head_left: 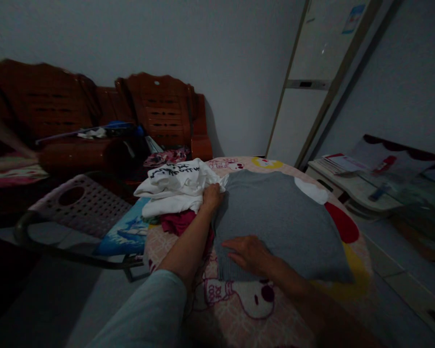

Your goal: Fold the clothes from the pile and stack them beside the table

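Note:
A grey knit sweater (279, 217) lies spread over a round table covered with a patterned cloth (235, 311). Its ribbed edge is toward the near left. My left hand (213, 197) is closed at the sweater's left edge, right beside a white printed shirt (177, 186); its fingertips are partly hidden. Flat on the sweater near the ribbed edge rests my right hand (250, 252), fingers stretched out. Under the white shirt, a dark red garment (177, 222) shows at the table's left side.
A chair with a woven back (83, 200) and a blue cushion (126, 229) stands at the left. Behind it are wooden seats (163, 111) bearing clothes, and another person's arm (10, 137). A tall white cabinet unit (304, 96) and a low stand (362, 193) are at the right.

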Action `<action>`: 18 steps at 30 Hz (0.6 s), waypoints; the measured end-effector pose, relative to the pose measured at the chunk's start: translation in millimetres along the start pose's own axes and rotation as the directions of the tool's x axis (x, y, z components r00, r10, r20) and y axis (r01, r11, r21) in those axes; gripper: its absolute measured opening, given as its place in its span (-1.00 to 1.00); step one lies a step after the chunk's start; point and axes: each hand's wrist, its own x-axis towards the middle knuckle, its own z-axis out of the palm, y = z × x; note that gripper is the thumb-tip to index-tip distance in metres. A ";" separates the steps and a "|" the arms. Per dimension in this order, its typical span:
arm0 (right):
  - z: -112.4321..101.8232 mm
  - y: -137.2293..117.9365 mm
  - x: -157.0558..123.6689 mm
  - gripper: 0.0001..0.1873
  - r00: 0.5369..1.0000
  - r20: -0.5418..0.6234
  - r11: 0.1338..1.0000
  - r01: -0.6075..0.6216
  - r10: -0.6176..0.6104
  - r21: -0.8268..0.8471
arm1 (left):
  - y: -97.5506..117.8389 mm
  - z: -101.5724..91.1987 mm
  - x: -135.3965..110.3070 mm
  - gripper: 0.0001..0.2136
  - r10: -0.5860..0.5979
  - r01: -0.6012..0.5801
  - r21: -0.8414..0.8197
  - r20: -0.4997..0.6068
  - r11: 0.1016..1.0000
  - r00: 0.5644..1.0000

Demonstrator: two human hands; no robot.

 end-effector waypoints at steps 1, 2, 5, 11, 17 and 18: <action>6.5 -6.7 1.7 -0.66 0.998 0.037 0.999 0.048 -0.048 -0.018 | -2.1 2.2 0.1 -0.73 -0.015 0.015 -0.022 -0.012 1.000 1.000; 11.3 -11.8 2.3 -0.65 0.994 0.067 0.995 0.086 -0.083 -0.043 | -4.1 3.6 0.4 -0.73 -0.025 0.023 -0.045 -0.027 0.999 0.999; 18.0 -18.7 0.7 -0.69 0.989 0.090 0.986 0.130 -0.120 -0.109 | -8.6 5.7 1.8 -0.66 -0.027 0.017 -0.102 -0.093 0.995 0.995; 20.8 -21.0 -0.9 -0.62 0.986 0.060 0.982 0.159 -0.154 -0.105 | -9.8 9.4 2.9 -0.58 -0.046 0.033 -0.106 -0.127 0.994 0.991; 26.1 -25.5 -0.1 -0.62 0.995 0.008 0.993 0.095 -0.095 -0.075 | -9.1 4.8 4.2 -0.67 -0.081 0.079 -0.054 -0.047 0.995 0.996; 25.8 -24.3 -0.1 -0.63 0.998 -0.025 0.997 0.060 -0.061 -0.040 | -8.7 3.9 4.1 -0.69 -0.086 0.082 -0.066 -0.059 0.994 0.995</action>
